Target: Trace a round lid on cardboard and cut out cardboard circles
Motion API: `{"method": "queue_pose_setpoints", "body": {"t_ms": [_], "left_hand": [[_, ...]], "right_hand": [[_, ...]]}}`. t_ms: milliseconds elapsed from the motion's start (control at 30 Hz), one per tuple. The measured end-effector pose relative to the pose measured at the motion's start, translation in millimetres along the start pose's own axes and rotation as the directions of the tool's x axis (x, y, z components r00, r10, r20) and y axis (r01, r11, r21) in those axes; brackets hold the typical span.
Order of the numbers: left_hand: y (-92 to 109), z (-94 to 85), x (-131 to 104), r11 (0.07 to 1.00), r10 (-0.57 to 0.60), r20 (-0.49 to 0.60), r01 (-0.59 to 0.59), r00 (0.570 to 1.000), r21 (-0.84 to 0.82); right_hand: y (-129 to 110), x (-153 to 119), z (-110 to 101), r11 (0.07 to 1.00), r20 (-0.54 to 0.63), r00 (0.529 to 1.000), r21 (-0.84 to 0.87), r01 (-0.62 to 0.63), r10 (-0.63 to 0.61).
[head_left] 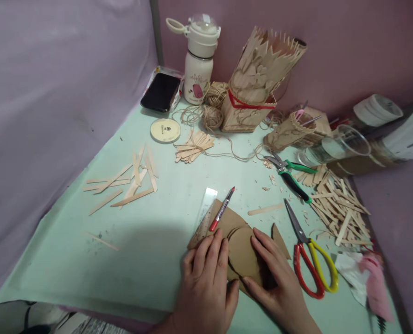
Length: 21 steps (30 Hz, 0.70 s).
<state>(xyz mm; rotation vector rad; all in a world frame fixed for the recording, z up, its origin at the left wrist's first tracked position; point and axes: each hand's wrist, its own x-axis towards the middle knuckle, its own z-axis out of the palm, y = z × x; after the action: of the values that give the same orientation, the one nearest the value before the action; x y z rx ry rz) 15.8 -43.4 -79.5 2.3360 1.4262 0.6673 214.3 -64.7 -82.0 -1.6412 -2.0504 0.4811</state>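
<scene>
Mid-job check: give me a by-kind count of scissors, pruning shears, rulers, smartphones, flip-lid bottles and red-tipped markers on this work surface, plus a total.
Scissors: 1
Pruning shears: 1
Ruler: 1
Smartphone: 1
Flip-lid bottle: 1
Red-tipped marker: 1
Total: 6

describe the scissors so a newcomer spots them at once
On the pale green table, find the right hand on the round brown cardboard disc. Right of that hand lie metal-bladed scissors with one red and one yellow handle loop; the metal pruners farther back have green-and-black grips.
</scene>
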Motion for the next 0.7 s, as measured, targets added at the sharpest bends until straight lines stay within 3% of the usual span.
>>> {"method": "queue_pose_setpoints", "body": {"t_ms": [700], "left_hand": [[-0.3,2.7,3.7,1.000,-0.013,-0.035,0.013,0.999,0.009]], "right_hand": [[1.8,0.5,-2.2,1.000,0.049,0.999,-0.023,-0.003,0.004]]}}
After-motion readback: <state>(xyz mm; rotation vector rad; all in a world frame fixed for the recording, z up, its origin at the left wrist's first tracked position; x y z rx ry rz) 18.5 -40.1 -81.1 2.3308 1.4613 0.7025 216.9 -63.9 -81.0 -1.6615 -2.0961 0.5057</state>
